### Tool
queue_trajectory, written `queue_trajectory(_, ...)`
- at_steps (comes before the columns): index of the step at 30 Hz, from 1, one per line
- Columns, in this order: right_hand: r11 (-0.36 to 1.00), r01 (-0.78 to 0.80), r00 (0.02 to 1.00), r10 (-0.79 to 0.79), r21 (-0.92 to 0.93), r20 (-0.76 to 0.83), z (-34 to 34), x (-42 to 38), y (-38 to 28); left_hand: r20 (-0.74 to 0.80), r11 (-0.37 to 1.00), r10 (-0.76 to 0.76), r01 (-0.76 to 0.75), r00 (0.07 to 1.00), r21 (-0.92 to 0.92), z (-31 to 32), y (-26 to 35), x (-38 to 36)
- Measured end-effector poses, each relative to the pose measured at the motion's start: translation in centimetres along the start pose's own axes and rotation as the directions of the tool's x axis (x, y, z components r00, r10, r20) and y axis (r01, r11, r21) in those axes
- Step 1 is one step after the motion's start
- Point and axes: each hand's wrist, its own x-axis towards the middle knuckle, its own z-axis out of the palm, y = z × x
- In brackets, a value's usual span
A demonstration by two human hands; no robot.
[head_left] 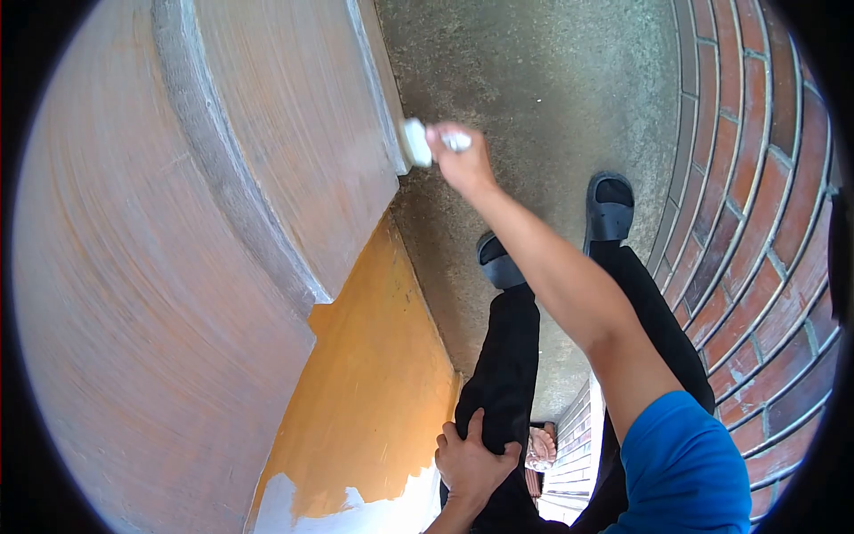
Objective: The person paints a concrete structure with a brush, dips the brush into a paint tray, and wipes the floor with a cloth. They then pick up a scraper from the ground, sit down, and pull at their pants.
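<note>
My right hand [463,160] is closed around the handle of a paintbrush [416,142]. White coating covers the brush's wide head, which is right at the low edge of the wall where it meets the floor; both hand and brush are slightly blurred. Streaky whitish paint covers most of the wall [294,125], including a raised ridge [218,133] along it. A bare orange patch [369,356] shows nearer to me, with white paint along its near end. My left hand [476,463] rests on my black-trousered left leg near the knee, fingers spread, holding nothing.
Rough grey concrete floor [534,80] runs between the painted wall and a red brick wall [756,160] on the right. My feet in dark slip-on sandals [612,209] stand on it. A reddish ornamental object [540,448] lies behind my legs, beside pale tiles [569,454].
</note>
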Motion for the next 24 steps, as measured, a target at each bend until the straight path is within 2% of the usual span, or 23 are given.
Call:
queue_trajectory(2,0.967,0.221,0.972,-0.207,0.129,-0.111,1.4,5.0,-3.4,0.070,0.999,-0.044,0.044,0.997,-0.001,-0.8,0.4,0.2)
queue_trajectory(3,0.948,0.308,0.938,-0.288,0.083,-0.191,2.2,7.2,-5.9,0.103,0.998,-0.070,0.070,0.992,0.002,-1.2,0.5,0.4)
queue_trajectory(4,0.904,0.406,0.892,-0.362,0.132,-0.271,3.6,10.0,-7.1,0.107,0.997,-0.078,0.078,0.991,0.004,-1.3,0.5,0.5)
queue_trajectory(5,0.922,0.367,0.909,-0.327,0.126,-0.259,4.0,11.2,-9.0,0.111,0.996,-0.085,0.085,0.990,0.007,-1.3,0.5,0.5)
queue_trajectory(6,0.959,0.270,0.951,-0.253,0.082,-0.177,4.0,11.7,-9.9,0.120,0.996,-0.088,0.087,0.989,0.009,-1.3,0.5,0.5)
queue_trajectory(8,0.941,0.331,0.928,-0.310,0.074,-0.207,5.2,11.3,-7.2,0.110,0.996,-0.086,0.084,0.990,0.017,-1.1,0.3,0.1)
queue_trajectory(10,0.981,0.168,0.975,-0.151,0.093,-0.161,4.7,6.7,-3.0,0.093,0.997,-0.076,0.076,0.993,0.009,-0.8,0.5,0.2)
queue_trajectory(11,0.988,0.143,0.981,-0.134,0.057,-0.141,4.1,3.2,-0.5,0.095,0.997,-0.074,0.073,0.993,0.009,-0.7,0.6,-0.1)
queue_trajectory(12,0.980,0.186,0.976,-0.174,0.077,-0.132,4.3,0.8,4.2,0.089,0.998,-0.069,0.068,0.994,0.013,-0.8,0.6,0.0)
queue_trajectory(13,0.973,0.188,0.978,-0.173,0.135,-0.117,3.5,-2.4,6.0,0.085,0.998,-0.064,0.064,0.994,0.009,-0.8,0.7,0.3)
queue_trajectory(14,0.987,0.098,0.993,-0.088,0.125,-0.082,2.7,-4.6,7.2,0.093,0.998,-0.065,0.065,0.993,0.009,-0.8,0.8,0.2)
queue_trajectory(16,0.977,-0.097,0.995,0.090,0.191,0.045,0.3,-5.3,4.8,0.101,0.998,-0.067,0.066,0.993,0.016,-0.9,0.7,0.2)
queue_trajectory(18,0.943,0.171,0.985,-0.172,0.285,-0.021,-0.3,-1.6,0.3,0.107,0.998,-0.066,0.065,0.992,0.016,-0.9,0.7,0.1)
queue_trajectory(21,0.814,0.410,0.912,-0.359,0.413,-0.197,1.9,7.7,-7.9,0.034,0.999,-0.029,0.030,0.999,-0.020,-0.5,0.3,0.1)
queue_trajectory(22,0.784,0.487,0.873,-0.426,0.384,-0.237,2.9,10.9,-10.1,0.060,0.999,-0.043,0.044,0.997,-0.016,-0.7,0.3,0.2)
queue_trajectory(24,0.745,0.499,0.867,-0.436,0.442,-0.244,5.3,17.1,-13.1,0.116,0.997,-0.075,0.076,0.990,-0.004,-1.3,0.5,0.3)
